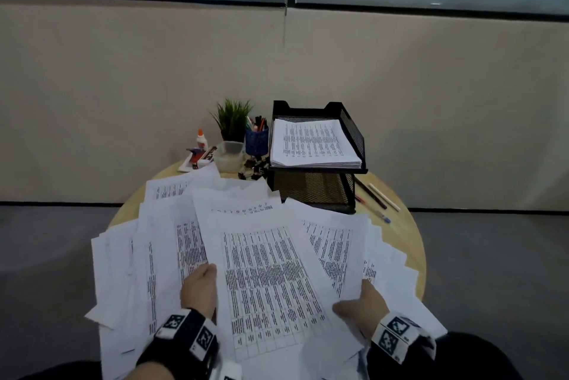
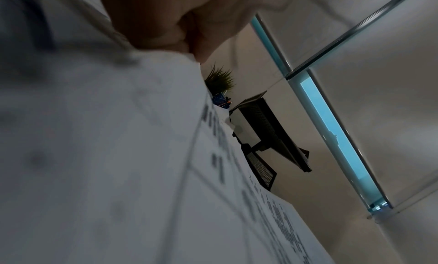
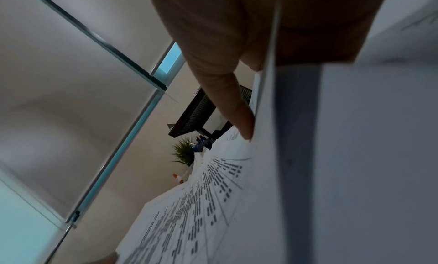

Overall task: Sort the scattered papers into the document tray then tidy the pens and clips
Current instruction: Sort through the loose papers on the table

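Nearest the person's body, both hands were set on one printed sheet (image 1: 264, 290) that lay on top of the scattered papers (image 1: 160, 250). The left hand (image 1: 199, 288) held its left edge, fingers hidden beneath; the right hand (image 1: 361, 302) pinched its lower right edge, thumb on top, and the right wrist view showed fingers (image 3: 227, 91) lying along the sheet's underside with paper between them and the thumb. So the hands were apart, one at each long side, both clamped on that sheet. Its long axis ran away from the person, leaning slightly to the left at the far end.

Beyond the hands, loose pages fanned across most of the round table (image 1: 415, 256), overlapping each other out to the left and right rims.

Farther still and right of centre stood the black mesh document tray (image 1: 354, 133), its upper tier already bearing a neat stack (image 1: 311, 142) and its open mouth facing the person. It lay straight ahead and somewhat to the right, so the right hand was the nearer one, and the sheet would probably need only a small turn to line up with it.

Just left of the tray sat binder clips (image 1: 255, 167), a blue pen cup (image 1: 256, 141), a clear tub (image 1: 229, 155) and a small plant (image 1: 233, 118). Several loose pens (image 1: 377, 198) lay on the table at its right.
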Action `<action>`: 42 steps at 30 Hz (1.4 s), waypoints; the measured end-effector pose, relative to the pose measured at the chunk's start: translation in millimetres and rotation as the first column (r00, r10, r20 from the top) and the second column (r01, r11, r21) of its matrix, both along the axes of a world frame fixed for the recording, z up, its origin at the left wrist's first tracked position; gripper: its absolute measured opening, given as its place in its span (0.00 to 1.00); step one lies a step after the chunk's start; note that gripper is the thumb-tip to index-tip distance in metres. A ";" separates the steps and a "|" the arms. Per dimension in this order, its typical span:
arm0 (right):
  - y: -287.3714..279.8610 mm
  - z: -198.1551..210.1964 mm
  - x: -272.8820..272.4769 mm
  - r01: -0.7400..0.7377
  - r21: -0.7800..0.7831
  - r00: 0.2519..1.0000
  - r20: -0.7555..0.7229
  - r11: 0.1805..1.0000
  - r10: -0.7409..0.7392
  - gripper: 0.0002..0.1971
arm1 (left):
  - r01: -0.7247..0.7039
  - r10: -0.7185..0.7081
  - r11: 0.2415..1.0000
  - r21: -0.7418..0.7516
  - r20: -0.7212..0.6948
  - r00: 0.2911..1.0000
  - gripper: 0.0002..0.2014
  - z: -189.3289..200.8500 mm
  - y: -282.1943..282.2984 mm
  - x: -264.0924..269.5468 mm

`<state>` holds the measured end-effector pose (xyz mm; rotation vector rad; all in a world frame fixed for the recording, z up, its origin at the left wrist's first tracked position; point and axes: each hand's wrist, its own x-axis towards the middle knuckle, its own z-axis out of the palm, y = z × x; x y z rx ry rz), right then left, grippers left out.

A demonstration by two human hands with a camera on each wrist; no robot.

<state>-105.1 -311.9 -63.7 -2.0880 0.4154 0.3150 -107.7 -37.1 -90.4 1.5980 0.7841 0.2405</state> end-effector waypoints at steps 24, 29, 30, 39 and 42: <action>-4.3 1.9 4.8 -0.110 -0.070 0.994 -0.004 0.991 0.110 0.12 | 0.420 -0.406 0.905 0.065 -0.156 0.900 0.31 22.3 20.5 -2.0; -18.9 9.6 7.8 -0.020 -0.422 0.991 -0.130 0.906 -0.039 0.25 | 0.511 -0.459 0.835 0.205 -0.251 0.852 0.21 22.9 5.3 -1.9; -19.8 9.8 7.9 0.000 -0.395 0.991 -0.126 0.919 -0.054 0.25 | 0.524 -0.466 0.821 0.225 -0.265 0.844 0.22 22.4 1.6 -2.0; -34.3 10.0 11.1 0.155 -0.011 0.988 0.010 0.988 -0.155 0.18 | 0.602 -0.526 0.737 0.308 -0.298 0.797 0.20 24.3 -8.0 -10.3; -32.2 9.2 7.6 0.081 0.157 0.997 -0.013 0.984 -0.080 0.11 | 0.656 -0.579 0.676 0.336 -0.309 0.755 0.13 22.9 -14.7 -16.3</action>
